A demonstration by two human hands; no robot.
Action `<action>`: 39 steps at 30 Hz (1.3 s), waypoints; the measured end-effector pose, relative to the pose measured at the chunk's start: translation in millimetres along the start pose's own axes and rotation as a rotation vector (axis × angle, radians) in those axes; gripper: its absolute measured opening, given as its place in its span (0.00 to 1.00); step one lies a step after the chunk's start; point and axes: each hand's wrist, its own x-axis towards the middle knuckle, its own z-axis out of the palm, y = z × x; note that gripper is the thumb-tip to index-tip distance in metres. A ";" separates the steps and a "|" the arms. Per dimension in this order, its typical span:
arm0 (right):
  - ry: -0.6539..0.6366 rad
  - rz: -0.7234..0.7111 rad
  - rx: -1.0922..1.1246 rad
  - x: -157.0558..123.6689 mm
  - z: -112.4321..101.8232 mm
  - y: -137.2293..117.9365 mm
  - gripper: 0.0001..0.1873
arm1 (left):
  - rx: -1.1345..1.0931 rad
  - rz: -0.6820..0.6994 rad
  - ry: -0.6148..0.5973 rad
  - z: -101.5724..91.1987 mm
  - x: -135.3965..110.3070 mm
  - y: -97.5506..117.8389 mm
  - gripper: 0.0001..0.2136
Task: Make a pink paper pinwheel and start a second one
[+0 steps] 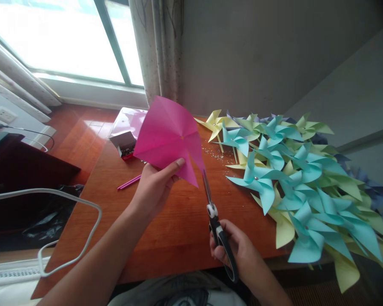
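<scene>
My left hand (161,180) grips a square sheet of pink paper (166,131) near its lower edge, thumb on top. Crease lines run across the sheet to a small mark at its middle, and one slit is cut inward from the lower right corner. In my right hand (231,246) is a pair of scissors (214,216) with black and white handles, fingers wrapped round the grips. Its blades point up and away, their tips beside the sheet's right corner. The blades look close together; I cannot tell whether they touch the paper.
Finished paper pinwheels (274,170) in turquoise, yellow, green and purple cover the table's right side. Small metal bits (218,155) lie scattered beside them. A little box (124,146), pink sticks (129,182) and a clear packet (127,121) are at the left. A white cable (95,208) crosses the wooden table's (166,238) left edge.
</scene>
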 end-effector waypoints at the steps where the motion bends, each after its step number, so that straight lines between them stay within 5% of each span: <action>1: 0.004 0.000 -0.017 -2.5 -4.7 1.8 0.29 | -0.015 0.017 0.010 -0.1 1.1 2.2 0.15; 6: 0.166 -0.062 -0.049 -10.4 -24.4 1.8 0.24 | -0.032 0.002 -0.003 -0.9 1.9 5.7 0.13; 12: 0.409 -0.296 0.006 4.1 -28.0 -25.7 0.17 | 0.039 -0.297 -0.197 -3.8 -5.3 4.9 0.14; 22: 0.523 -0.500 -0.022 38.5 -27.1 -49.8 0.12 | 0.066 -0.604 -0.448 -9.6 -10.1 2.6 0.18; 27: 0.612 -0.564 -0.033 43.1 -19.2 -49.7 0.11 | 0.034 -0.545 -0.336 -4.2 -8.1 2.9 0.16; 34: 0.800 -0.697 0.080 59.7 -5.8 -52.4 0.14 | -0.066 -0.286 -0.393 3.1 -12.5 -14.8 0.36; 39: 0.884 -0.636 -0.102 63.3 7.0 -52.4 0.12 | 0.209 -0.171 -0.263 7.3 -21.2 -29.8 0.17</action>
